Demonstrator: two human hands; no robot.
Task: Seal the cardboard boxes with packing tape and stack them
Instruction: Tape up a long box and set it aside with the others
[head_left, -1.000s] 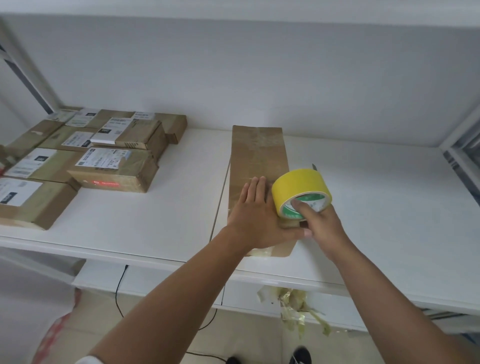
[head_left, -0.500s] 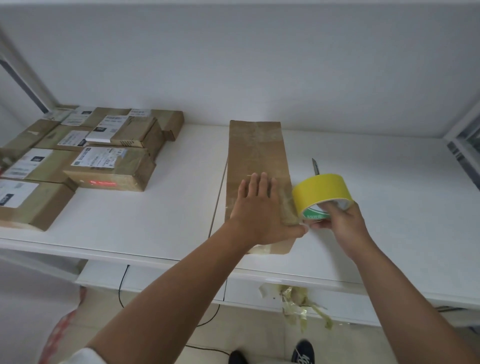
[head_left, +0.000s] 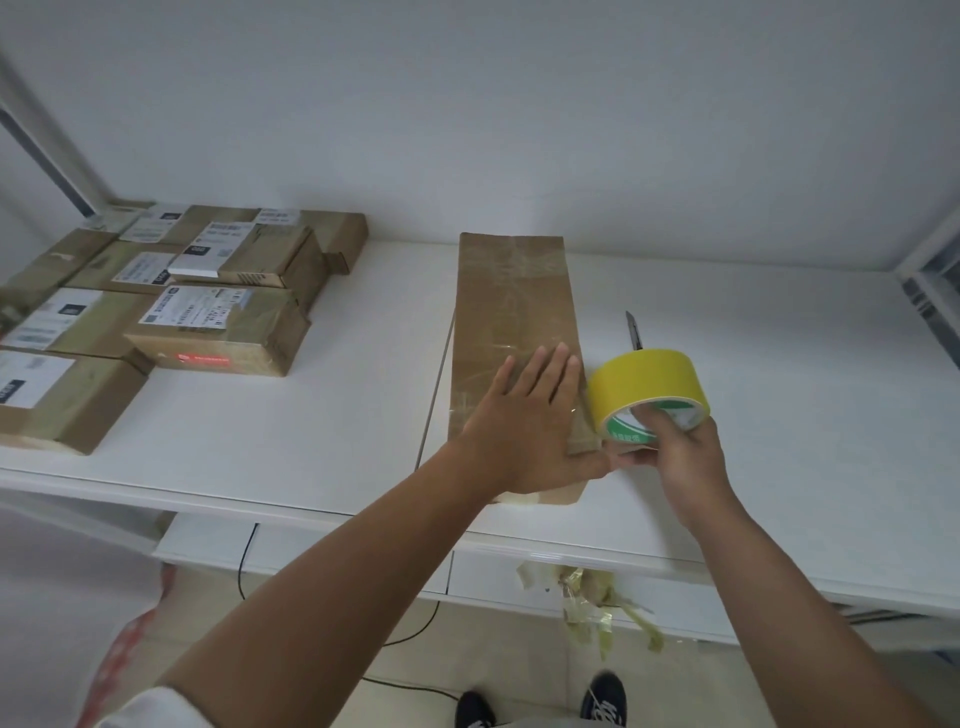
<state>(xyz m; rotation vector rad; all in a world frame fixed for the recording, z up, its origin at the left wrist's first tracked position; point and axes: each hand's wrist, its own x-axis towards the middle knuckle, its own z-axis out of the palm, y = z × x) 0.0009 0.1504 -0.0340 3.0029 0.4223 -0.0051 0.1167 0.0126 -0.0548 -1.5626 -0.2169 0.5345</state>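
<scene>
Head view shows the left hand (head_left: 530, 426) lying palm down on the near half of a long flat cardboard box (head_left: 514, 312), its four fingers straight and close together, pointing away toward the wall, the thumb stretched out to the right along the box's near right edge. Nothing is held in it; it presses flat on the brown surface. Its forearm runs back toward the lower left of the picture, bare up to a white sleeve (head_left: 150, 709) at the bottom edge.

Just to the right, the right hand (head_left: 680, 447) grips a yellow tape roll (head_left: 647, 392): fingers hooked into the roll's core, thumb low at the near side, close to the left thumb tip. The roll is tilted, its open green-and-white core facing the person, and it hangs at the right edge of the box, close beside the left hand's fingers. Whether a strip runs from the roll onto the box cannot be told. The right forearm slants down to the lower right corner.

The box lies lengthwise on a white table (head_left: 779, 415), with glossy clear tape already visible on its top. Beyond the roll a small utility knife (head_left: 634, 332) lies on the table. At far left sits a cluster of labelled cardboard parcels (head_left: 218, 332), some stacked. Crumpled tape scraps (head_left: 592, 597) hang off the table's front edge, and dark shoes (head_left: 602, 701) show on the floor below.
</scene>
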